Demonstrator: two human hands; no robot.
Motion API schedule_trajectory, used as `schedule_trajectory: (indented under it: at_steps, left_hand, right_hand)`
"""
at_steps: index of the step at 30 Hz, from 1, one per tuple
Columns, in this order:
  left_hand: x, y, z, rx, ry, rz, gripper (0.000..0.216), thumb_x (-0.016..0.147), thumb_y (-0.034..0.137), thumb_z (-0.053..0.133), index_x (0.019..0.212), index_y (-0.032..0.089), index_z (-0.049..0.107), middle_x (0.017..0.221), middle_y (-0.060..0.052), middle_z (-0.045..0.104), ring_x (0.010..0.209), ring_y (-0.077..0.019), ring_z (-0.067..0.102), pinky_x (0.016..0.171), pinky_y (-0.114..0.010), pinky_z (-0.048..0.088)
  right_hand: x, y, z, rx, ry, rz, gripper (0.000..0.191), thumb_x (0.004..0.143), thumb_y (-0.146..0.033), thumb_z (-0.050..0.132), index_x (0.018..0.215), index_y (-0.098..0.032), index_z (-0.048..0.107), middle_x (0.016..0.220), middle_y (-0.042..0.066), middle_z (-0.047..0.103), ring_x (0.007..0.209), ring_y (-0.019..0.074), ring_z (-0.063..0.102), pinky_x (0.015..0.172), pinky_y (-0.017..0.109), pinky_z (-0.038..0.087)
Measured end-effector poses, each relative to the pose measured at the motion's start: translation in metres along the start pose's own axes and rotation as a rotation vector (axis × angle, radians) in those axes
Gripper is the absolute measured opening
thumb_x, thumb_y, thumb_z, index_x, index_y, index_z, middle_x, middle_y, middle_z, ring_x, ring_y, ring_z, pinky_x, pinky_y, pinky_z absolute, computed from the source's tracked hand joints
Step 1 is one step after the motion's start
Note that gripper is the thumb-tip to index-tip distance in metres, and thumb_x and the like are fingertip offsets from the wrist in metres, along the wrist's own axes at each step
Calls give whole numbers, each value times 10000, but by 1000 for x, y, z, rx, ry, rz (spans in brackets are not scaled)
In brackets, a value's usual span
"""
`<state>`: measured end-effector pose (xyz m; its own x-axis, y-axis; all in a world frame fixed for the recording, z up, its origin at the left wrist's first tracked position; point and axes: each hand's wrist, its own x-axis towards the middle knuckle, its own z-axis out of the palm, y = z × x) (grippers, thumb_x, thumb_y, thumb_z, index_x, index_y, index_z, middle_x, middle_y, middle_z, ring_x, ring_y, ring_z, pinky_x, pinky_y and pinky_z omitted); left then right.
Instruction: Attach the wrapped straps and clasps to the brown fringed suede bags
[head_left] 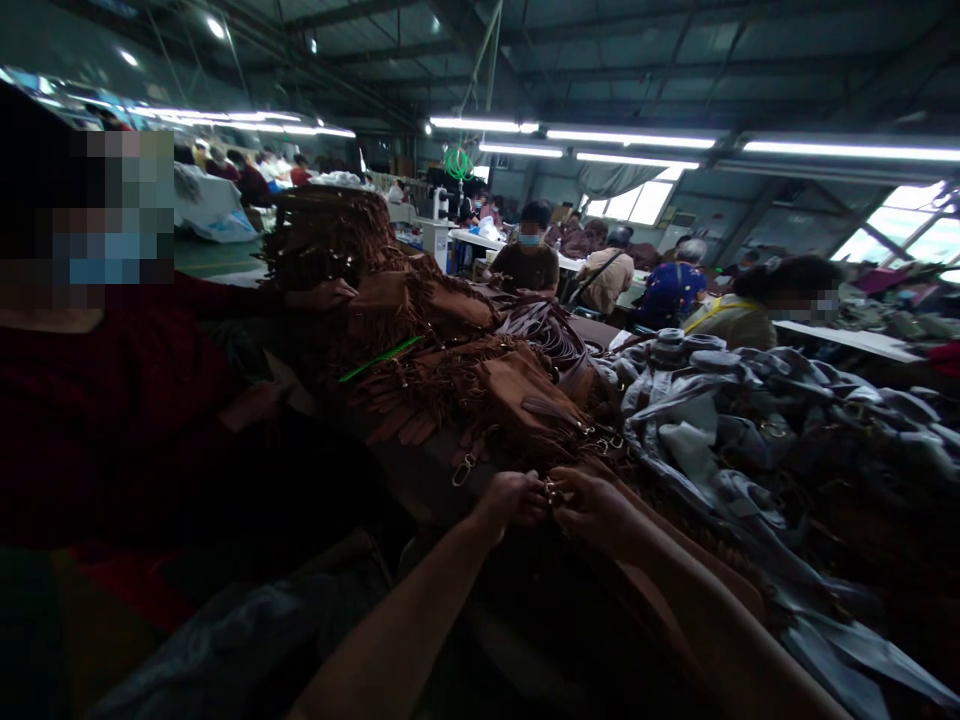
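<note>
My left hand [511,500] and my right hand [592,508] meet at the table's near edge, fingertips pinched together. Between them is a small shiny metal clasp [552,490]; its exact shape is too small and dark to tell. A brown fringed bag [652,590] hangs below my right forearm, partly hidden by it. Just beyond my hands lies another brown bag [529,390] with fringe and a dark strap. A gold-coloured metal clip [463,470] rests at the table edge, left of my left hand.
More brown fringed bags are stacked at the back left [330,230]. A bright green strip [380,358] lies among them. Coiled dark straps [551,330] sit behind, and grey-wrapped straps [697,430] are heaped at right. A masked co-worker's hand [322,296] touches the pile at left.
</note>
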<state>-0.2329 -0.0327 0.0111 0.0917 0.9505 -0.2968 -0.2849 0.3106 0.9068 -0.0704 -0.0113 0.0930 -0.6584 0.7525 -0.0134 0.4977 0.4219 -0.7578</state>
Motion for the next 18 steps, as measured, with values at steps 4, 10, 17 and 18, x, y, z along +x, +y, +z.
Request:
schedule_trajectory:
  at_steps: [4, 10, 17, 18]
  left_hand:
    - [-3, 12, -10, 78, -194, -98, 622, 603, 642, 679, 965, 138, 637, 800, -39, 641, 583, -123, 592, 523, -239, 460]
    - [4, 4, 0, 223, -89, -4, 472, 595, 416, 773, 919, 104, 633, 589, 37, 547, 449, -54, 468, 448, -174, 361]
    - [-19, 26, 24, 132, -67, 82, 502, 556, 386, 803, 936, 99, 645, 626, 14, 588, 480, -58, 474, 468, -182, 369]
    - [-23, 33, 33, 104, -69, 111, 507, 551, 377, 809, 944, 99, 650, 650, 3, 607, 493, -61, 481, 477, -183, 373]
  right_hand:
    - [-18, -9, 5, 42, -18, -20, 356, 806, -298, 512, 1130, -191, 613, 959, 62, 697, 756, 167, 657, 604, 247, 491]
    - [-56, 12, 27, -337, 339, 75, 187, 837, -349, 520, 843, -243, 674, 816, 31, 690, 740, 194, 646, 645, 282, 470]
    - [-73, 14, 28, -384, 537, 120, 313, 850, -410, 517, 1080, -225, 620, 974, 57, 671, 762, 188, 643, 638, 279, 474]
    - [-73, 10, 20, -324, 532, 129, 323, 864, -436, 488, 1065, -222, 625, 959, 56, 675, 757, 186, 644, 643, 281, 480]
